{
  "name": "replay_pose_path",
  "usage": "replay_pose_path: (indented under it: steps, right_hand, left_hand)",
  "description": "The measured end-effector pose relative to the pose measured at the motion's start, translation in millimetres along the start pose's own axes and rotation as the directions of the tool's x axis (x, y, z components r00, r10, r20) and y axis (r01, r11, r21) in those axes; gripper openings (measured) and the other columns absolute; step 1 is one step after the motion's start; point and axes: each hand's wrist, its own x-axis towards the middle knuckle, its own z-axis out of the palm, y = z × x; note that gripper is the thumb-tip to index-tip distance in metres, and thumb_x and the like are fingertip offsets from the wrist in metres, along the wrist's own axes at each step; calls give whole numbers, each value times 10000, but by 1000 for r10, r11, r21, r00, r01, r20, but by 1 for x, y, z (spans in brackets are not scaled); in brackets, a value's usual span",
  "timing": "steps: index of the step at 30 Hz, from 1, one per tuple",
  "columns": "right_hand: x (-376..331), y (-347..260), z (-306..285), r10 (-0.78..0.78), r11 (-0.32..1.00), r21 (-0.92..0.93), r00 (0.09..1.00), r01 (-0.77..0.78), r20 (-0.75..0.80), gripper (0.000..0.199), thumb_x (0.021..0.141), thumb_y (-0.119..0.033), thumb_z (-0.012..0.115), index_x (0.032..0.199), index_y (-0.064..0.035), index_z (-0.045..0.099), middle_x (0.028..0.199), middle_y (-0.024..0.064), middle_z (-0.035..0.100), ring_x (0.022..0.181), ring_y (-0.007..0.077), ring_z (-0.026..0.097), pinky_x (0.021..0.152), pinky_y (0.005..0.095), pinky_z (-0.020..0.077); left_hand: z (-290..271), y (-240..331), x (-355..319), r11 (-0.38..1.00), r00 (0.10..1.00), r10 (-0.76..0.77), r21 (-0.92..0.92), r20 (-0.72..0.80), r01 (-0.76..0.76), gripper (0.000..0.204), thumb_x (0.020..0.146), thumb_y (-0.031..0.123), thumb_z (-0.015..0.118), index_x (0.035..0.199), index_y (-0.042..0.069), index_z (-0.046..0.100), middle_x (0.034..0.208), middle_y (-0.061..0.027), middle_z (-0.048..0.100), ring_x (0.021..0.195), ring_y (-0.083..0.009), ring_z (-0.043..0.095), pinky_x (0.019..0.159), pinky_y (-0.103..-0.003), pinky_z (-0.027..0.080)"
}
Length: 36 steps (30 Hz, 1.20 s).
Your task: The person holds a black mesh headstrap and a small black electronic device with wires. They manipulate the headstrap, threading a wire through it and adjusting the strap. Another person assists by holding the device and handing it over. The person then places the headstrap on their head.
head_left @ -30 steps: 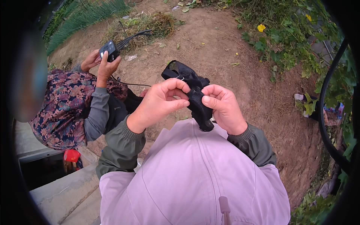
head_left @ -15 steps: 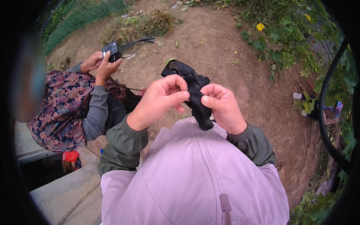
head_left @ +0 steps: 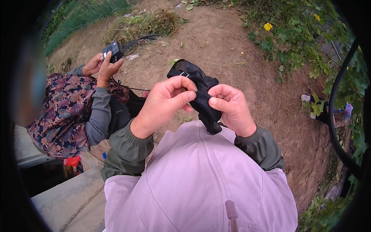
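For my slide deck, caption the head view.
Left hand and right hand pinch a black mesh item outdoors; at left, another person holds a dark box.

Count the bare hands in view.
4: your left hand and right hand on the black mesh item; a co-worker's two hands holding a black box. Others may be hidden.

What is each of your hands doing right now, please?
Left hand: closed, pinching the black mesh item at its left side.
Right hand: closed, pinching its right side.
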Motion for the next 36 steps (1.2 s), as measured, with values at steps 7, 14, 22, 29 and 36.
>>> replay_pose_path:
  steps: [7, 14, 22, 29, 36]
  right_hand:
    - [-3, 2, 8, -40, 998, -59, 999, 38, -23, 152, 829, -57, 682, 949, -13, 600, 863, 7, 633, 763, 57, 581, 680, 202, 478]
    - [-3, 17, 11, -73, 997, -39, 997, 72, -25, 159, 819, -32, 686, 945, -17, 590, 865, -3, 620, 777, 55, 577, 697, 197, 478]
    - [-5, 25, 23, -360, 891, -285, 932, 355, 35, 269, 814, 20, 651, 1066, -41, 579, 782, -5, 556, 709, 65, 538, 645, 206, 444]
    - [3, 20, 26, -582, 456, -692, 775, 560, 245, 354, 745, 46, 692, 1074, -55, 613, 812, 60, 617, 676, 126, 576, 575, 247, 460]
    - [6, 19, 29, -626, 403, -715, 742, 571, 240, 302, 726, 44, 709, 997, -48, 612, 790, 64, 626, 655, 159, 591, 555, 259, 465]
  left_hand:
    - [6, -9, -9, 954, 962, 212, 250, -171, -166, 104, 806, -38, 640, 906, -11, 651, 852, -30, 597, 767, -92, 600, 652, -217, 510]
    - [2, 0, -10, 878, 967, 249, 435, -57, -201, 151, 815, -61, 625, 964, -34, 621, 843, -6, 567, 642, -47, 541, 563, -189, 443]
    - [-6, 10, -8, 942, 997, 71, 328, -5, -65, 260, 810, -46, 640, 1042, -9, 529, 907, 1, 569, 762, -30, 541, 647, -176, 466]
    - [-8, 9, -10, 932, 995, 92, 355, -39, -72, 271, 793, -47, 652, 1037, -10, 543, 931, -24, 583, 793, -58, 567, 663, -197, 497]
    - [-4, -20, -16, 890, 908, 382, 333, -172, -311, 223, 754, -79, 683, 941, -13, 583, 904, -43, 603, 812, -87, 599, 689, -228, 544]
